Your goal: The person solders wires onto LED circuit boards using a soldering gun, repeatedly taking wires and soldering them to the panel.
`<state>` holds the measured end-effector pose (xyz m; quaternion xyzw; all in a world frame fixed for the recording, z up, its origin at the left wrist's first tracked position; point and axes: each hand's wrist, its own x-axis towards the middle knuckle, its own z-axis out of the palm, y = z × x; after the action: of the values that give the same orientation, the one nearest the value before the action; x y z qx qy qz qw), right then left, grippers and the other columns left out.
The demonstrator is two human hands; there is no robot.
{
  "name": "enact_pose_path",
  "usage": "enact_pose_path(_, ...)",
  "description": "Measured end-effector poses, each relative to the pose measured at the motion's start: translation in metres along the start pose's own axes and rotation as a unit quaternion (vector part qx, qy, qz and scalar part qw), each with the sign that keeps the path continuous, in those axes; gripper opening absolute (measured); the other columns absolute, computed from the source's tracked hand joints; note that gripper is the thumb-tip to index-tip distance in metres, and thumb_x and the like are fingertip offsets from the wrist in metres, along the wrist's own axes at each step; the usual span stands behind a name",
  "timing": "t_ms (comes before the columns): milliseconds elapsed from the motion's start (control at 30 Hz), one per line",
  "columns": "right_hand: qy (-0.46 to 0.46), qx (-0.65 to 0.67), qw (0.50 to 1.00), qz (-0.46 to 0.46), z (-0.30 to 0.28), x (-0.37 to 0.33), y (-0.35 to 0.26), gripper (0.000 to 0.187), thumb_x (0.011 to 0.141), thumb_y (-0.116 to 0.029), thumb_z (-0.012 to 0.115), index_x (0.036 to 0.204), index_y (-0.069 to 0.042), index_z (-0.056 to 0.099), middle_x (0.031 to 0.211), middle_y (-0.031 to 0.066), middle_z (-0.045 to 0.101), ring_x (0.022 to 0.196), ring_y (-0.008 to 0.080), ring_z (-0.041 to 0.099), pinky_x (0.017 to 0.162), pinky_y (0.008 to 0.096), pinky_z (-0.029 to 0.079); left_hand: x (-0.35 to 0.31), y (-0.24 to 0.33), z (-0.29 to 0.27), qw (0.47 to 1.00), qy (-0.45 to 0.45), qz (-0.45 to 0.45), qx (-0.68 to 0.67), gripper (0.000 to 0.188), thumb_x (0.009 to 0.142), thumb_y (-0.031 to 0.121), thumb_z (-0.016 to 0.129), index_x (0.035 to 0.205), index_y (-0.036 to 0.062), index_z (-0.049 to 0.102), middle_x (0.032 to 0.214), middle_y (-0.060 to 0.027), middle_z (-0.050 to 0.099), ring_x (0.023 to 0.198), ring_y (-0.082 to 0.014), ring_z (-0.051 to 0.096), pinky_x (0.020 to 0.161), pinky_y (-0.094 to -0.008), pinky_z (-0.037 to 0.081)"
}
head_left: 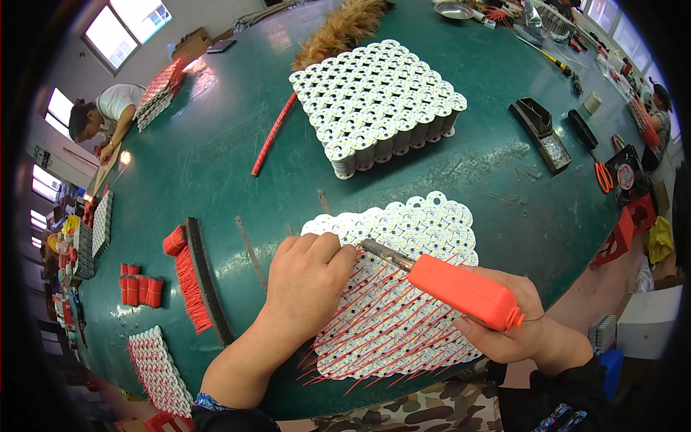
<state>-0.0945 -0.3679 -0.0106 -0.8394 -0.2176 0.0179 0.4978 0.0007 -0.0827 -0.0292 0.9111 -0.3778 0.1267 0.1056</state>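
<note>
Head: diagonal soldering iron (458, 291), tip (370, 247) leftward

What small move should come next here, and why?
Probably touch the red soldering gun's tip to the white board sheet beside the left grip. The right grip holds the gun with its tip near the left one, and red wires cross the sheet's nearer rows while its far edge looks bare. Contact may already exist; I can't tell.
</note>
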Motion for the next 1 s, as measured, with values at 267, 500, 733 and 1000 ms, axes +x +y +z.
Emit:
enact_pose_path(267,0.010,0.012,1.000,-0.002,-0.0016,0.0013,-0.0008,0.064,0.076,-0.006,0.079,0.135,0.003,0.054,0.122,0.0206,0.069,0.099,0.0350,0.073,0.086,0.0397,0.058,-0.0006,-0.0009,0.0003,1.000,-0.001,0.000,0.002,0.026,0.071,0.006,0.068,0.096,0.0070,0.072,0.082,-0.0039,0.060,0.076,-0.0246,0.060,0.068,-0.0398,0.046)
enact_pose_path(500,-0.004,0.008,1.000,-0.013,-0.0012,0.0030,0.0008,0.067,0.075,-0.004,0.079,0.138,0.002,0.053,0.121,0.0197,0.069,0.094,0.0346,0.073,0.081,0.0392,0.058,-0.0007,-0.0009,0.0013,1.000,0.002,0.002,0.001,0.025,0.072,0.006,0.067,0.096,0.0073,0.072,0.082,-0.0038,0.059,0.076,-0.0246,0.060,0.068,-0.0399,0.045)
enact_pose_path(733,0.024,0.005,0.999,-0.041,0.0012,0.0066,-0.0017,0.069,0.076,-0.004,0.079,0.139,0.001,0.052,0.121,0.0202,0.069,0.094,0.0361,0.072,0.080,0.0398,0.058,-0.0002,-0.0003,0.0011,1.000,0.003,0.001,0.001,0.023,0.073,0.006,0.066,0.095,0.0072,0.072,0.082,-0.0041,0.059,0.076,-0.0249,0.060,0.068,-0.0401,0.045)
enact_pose_path(1000,0.022,0.011,0.999,-0.027,0.0004,0.0058,-0.0026,0.067,0.076,-0.005,0.079,0.137,0.002,0.053,0.119,0.0210,0.069,0.093,0.0369,0.072,0.080,0.0406,0.058,-0.0007,-0.0004,0.0017,1.000,0.007,0.002,0.001,0.024,0.073,0.006,0.066,0.096,0.0071,0.072,0.082,-0.0040,0.060,0.076,-0.0248,0.060,0.069,-0.0398,0.046)
